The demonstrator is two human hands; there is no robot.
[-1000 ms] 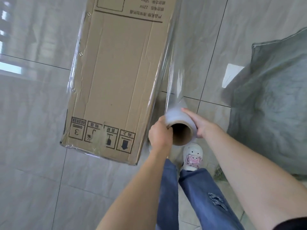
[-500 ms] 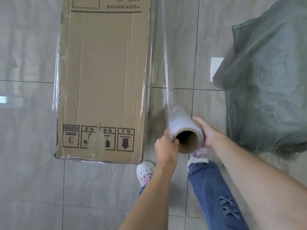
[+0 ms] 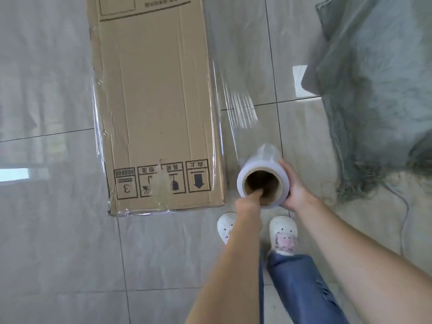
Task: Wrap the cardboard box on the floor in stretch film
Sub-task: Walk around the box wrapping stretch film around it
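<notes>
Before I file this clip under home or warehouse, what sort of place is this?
Probably an indoor room, perhaps a home or small shop; I can't say which. The floor is glossy grey tiles, a crumpled grey-green woven sack lies beside the cardboard box, and no racking or machinery is in view.

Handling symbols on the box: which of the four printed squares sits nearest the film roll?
The down-pointing arrow square, rightmost of the row on the cardboard box, closest to the film roll. The "3" square is farthest.
</notes>
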